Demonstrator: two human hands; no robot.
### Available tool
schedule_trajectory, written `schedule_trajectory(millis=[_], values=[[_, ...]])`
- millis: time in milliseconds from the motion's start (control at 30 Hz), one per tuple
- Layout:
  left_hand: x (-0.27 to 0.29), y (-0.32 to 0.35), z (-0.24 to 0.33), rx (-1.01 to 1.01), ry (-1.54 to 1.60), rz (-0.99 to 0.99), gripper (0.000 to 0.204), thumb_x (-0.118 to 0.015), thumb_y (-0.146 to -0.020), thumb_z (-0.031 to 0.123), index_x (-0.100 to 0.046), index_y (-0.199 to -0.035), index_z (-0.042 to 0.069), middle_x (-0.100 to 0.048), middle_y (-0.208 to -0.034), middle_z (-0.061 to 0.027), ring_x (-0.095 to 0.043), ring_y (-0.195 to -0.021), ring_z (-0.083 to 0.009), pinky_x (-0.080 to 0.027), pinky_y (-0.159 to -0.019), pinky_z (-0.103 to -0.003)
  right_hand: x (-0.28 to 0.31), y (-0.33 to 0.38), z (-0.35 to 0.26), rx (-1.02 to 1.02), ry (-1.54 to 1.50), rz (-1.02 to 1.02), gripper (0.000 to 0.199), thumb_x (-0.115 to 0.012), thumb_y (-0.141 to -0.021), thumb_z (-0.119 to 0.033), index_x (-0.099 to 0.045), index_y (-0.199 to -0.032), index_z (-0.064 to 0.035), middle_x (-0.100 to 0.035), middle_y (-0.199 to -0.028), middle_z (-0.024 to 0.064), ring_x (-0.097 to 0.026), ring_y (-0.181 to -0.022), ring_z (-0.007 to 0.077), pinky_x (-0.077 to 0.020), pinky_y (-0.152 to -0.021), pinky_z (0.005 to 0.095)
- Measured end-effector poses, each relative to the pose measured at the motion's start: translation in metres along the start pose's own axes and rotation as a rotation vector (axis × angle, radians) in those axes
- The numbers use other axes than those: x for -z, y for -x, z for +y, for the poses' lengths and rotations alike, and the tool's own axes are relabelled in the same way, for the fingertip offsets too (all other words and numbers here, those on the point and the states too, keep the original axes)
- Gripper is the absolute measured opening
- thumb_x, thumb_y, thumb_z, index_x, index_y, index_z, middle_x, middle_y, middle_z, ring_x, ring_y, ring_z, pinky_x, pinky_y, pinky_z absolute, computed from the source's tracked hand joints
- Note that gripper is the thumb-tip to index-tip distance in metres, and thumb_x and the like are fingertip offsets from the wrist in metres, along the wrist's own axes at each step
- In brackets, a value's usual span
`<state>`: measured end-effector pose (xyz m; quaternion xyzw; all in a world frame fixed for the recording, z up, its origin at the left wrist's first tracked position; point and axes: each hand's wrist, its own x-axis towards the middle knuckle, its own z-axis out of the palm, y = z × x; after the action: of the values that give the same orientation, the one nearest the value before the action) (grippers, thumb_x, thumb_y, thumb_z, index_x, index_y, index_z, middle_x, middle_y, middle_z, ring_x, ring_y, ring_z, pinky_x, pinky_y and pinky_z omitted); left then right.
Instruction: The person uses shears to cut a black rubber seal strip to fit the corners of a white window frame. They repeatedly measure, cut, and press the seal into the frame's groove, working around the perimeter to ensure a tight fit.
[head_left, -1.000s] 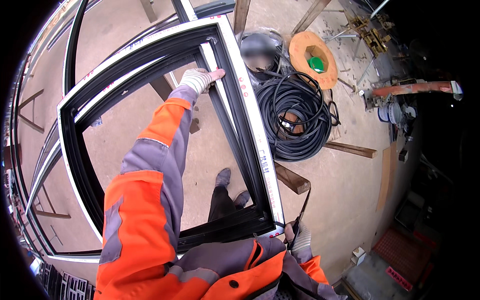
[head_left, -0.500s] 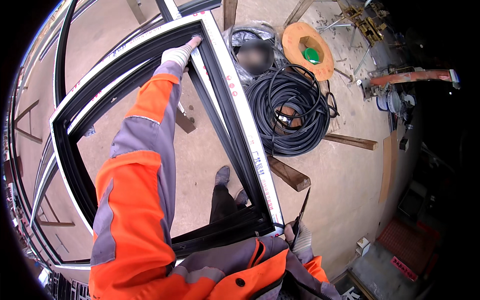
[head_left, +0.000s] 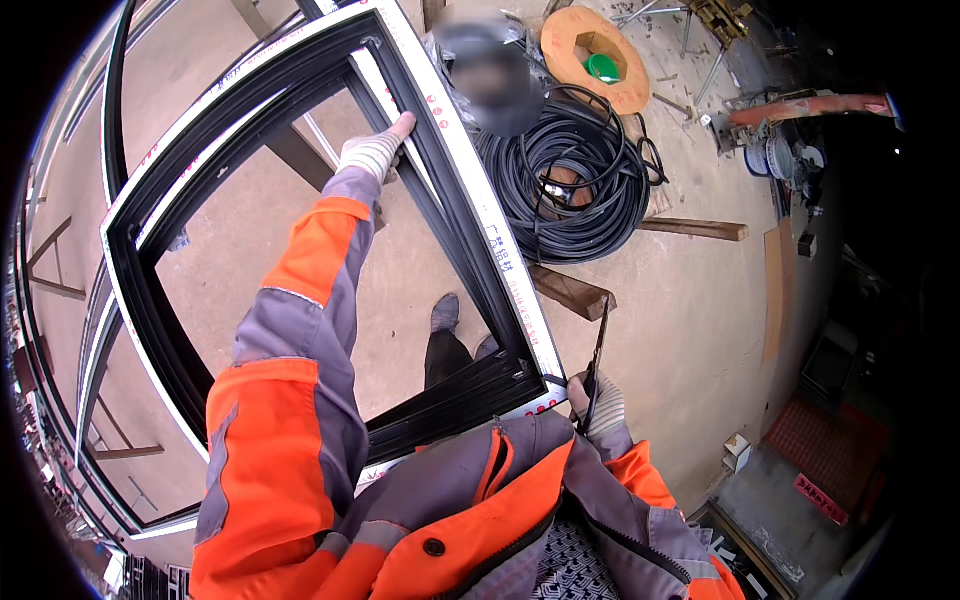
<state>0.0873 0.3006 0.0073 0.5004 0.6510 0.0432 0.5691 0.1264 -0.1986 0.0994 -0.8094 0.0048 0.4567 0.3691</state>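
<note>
A white-and-black window frame (head_left: 480,215) lies in front of me, with black strip in its channel. My left hand (head_left: 376,150), in a striped glove with bare fingertips, grips its right-hand bar. The thumb presses on the black channel while the other fingers go under the bar, mostly hidden. My right hand (head_left: 597,405), gloved too, is closed beside the frame's near right corner. It holds dark scissors (head_left: 598,350), narrow blades pointing away from me; their handles are partly hidden by the fingers.
Right of the frame lies a big coil of black strip (head_left: 610,215), with an orange-brown octagonal board (head_left: 630,90) and green roll (head_left: 602,68) beyond. Wooden beams (head_left: 575,292) jut out below the coil. More frames (head_left: 112,110) stand at left. A red metal arm (head_left: 810,108) is at far right.
My left hand has slid from the frame's far right corner toward me along the right-hand bar. My right hand stays by the near corner with the scissors. The view has shifted slightly.
</note>
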Motion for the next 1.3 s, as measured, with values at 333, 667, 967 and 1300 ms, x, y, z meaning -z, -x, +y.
schedule_trajectory(millis=[333, 667, 967, 1300], values=[[-0.034, 0.169, -0.157, -0.065, -0.511, -0.389, 0.069, -0.073, -0.079, 0.062, -0.072, -0.105, -0.002, -0.073, -0.088, -0.0159, -0.07, -0.086, -0.0265, -0.054, -0.081, -0.037, 0.003, -0.01, 0.008, 0.07, -0.047, -0.06, 0.03, -0.067, -0.095, -0.03, -0.06, -0.094, -0.0013, -0.056, -0.062, 0.0025, -0.052, -0.044, 0.0103, -0.0424, -0.04, 0.0265], [0.107, 0.331, -0.246, -0.435, -0.7, -0.306, 0.044, -0.078, -0.084, 0.037, -0.07, -0.108, 0.001, -0.068, -0.103, -0.0184, -0.067, -0.096, -0.0304, -0.054, -0.085, -0.038, 0.026, -0.02, 0.042, 0.183, -0.17, -0.111, 0.033, -0.072, -0.091, -0.032, -0.061, -0.097, -0.0011, -0.056, -0.065, 0.0017, -0.052, -0.045, 0.0097, -0.0424, -0.041, 0.0266], [0.145, 0.379, -0.307, -0.419, -1.048, 0.006, 0.062, -0.08, -0.077, 0.047, -0.065, -0.114, 0.0, -0.066, -0.107, -0.0206, -0.064, -0.1, -0.0363, -0.051, -0.09, -0.044, 0.066, -0.017, 0.088, 0.227, -0.144, -0.029, 0.032, -0.068, -0.093, -0.034, -0.062, -0.086, -0.0036, -0.057, -0.061, 0.0031, -0.054, -0.041, 0.0134, -0.0434, -0.038, 0.0278], [0.119, 0.388, -0.313, -0.34, -1.115, 0.09, 0.064, -0.075, -0.078, 0.058, -0.066, -0.109, 0.002, -0.068, -0.097, -0.0196, -0.069, -0.088, -0.0357, -0.054, -0.08, -0.044, 0.096, -0.028, 0.147, 0.155, -0.211, 0.057, 0.033, -0.071, -0.092, -0.03, -0.061, -0.095, 0.0009, -0.059, -0.064, 0.0043, -0.055, -0.041, 0.0138, -0.0438, -0.037, 0.0278]])
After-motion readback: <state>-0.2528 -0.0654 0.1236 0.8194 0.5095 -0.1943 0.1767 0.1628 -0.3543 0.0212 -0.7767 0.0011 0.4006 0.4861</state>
